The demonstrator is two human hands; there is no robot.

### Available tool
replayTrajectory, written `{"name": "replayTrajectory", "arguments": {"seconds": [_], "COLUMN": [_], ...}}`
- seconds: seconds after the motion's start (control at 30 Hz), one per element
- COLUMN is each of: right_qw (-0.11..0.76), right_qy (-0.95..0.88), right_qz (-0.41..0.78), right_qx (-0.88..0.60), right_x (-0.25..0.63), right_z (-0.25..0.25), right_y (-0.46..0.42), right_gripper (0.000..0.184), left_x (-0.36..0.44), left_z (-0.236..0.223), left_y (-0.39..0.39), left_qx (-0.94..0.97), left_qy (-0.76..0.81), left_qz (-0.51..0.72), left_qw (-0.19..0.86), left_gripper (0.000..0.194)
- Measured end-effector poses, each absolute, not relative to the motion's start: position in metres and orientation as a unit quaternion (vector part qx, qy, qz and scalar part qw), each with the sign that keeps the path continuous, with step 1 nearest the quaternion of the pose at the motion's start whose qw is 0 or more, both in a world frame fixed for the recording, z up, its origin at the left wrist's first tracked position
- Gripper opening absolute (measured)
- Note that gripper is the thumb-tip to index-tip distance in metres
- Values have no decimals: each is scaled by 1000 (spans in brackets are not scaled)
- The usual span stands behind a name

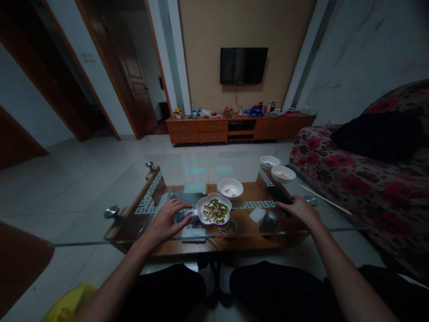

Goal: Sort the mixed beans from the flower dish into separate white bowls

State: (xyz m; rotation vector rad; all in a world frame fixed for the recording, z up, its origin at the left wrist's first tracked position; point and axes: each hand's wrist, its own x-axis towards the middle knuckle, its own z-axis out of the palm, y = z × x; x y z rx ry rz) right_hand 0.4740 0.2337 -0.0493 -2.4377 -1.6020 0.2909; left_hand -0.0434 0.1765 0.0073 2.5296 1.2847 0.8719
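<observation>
Over a glass coffee table (248,174), a person's left hand (167,219) pinches the short handle (191,212) of a white flower-shaped dish (200,209) of mixed green and pale pieces (216,211). The right hand (300,208) is at a dark object (278,193), its grip unclear. A white bowl (234,185) stands just beyond the dish.

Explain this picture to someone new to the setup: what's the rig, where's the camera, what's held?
No machine: a person works bare-handed. The one picture comes from a camera worn on that person's head, looking forward and down. On the glass table stand a white bowl and, farther right, two more bowls. The left hand pinches the handle of a shallow dish holding small green and pale pieces. The right hand is at a dark object, too dim to identify.
</observation>
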Motion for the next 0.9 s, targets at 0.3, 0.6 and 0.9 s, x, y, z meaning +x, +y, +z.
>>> {"name": "replayTrajectory", "arguments": {"seconds": [0.3,0.6,0.9], "right_qw": [104,252,473], "right_qy": [-551,-504,-605], "right_qz": [98,66,2], "right_qx": [-822,-823,-640], "right_x": [472,461,368], "right_z": [-53,-46,6], "right_y": [233,225,274], "right_gripper": [77,86,46], "left_x": [-41,-41,43], "left_z": [6,10,69], "left_y": [174,175,205], "left_qx": [845,829,854], "left_qy": [449,464,332], "left_qz": [271,294,401], "left_qw": [101,106,-4], "left_gripper": [33,55,40]}}
